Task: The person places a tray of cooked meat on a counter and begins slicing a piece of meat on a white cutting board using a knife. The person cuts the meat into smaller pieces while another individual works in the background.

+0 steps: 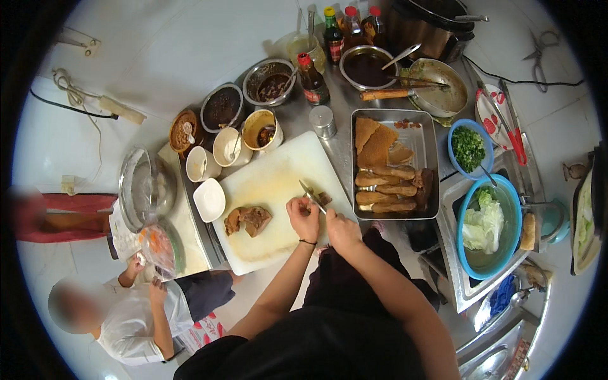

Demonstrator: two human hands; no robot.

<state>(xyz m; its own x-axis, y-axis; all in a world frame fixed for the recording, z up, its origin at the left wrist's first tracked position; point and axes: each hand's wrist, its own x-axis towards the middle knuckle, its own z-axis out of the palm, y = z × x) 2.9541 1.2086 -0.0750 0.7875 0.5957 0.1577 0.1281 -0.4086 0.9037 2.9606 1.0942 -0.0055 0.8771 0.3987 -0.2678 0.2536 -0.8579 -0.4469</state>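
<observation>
A steel surface (341, 147) carries a white board (291, 166) and, to its right, a tray (425, 134) of brown food (385, 176). A meat chunk (256, 220) lies on the board's left part. The right hand (344, 232) wraps its fingers round a knife (310, 191). The left hand (305, 220) curls its fingers beside the blade, by a small meat piece (325, 197) on the board; whether they pinch it, I cannot tell.

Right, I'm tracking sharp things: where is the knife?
In the head view, the knife is over the right part of the white cutting board, held in the right hand, its blade close to the left hand.
</observation>
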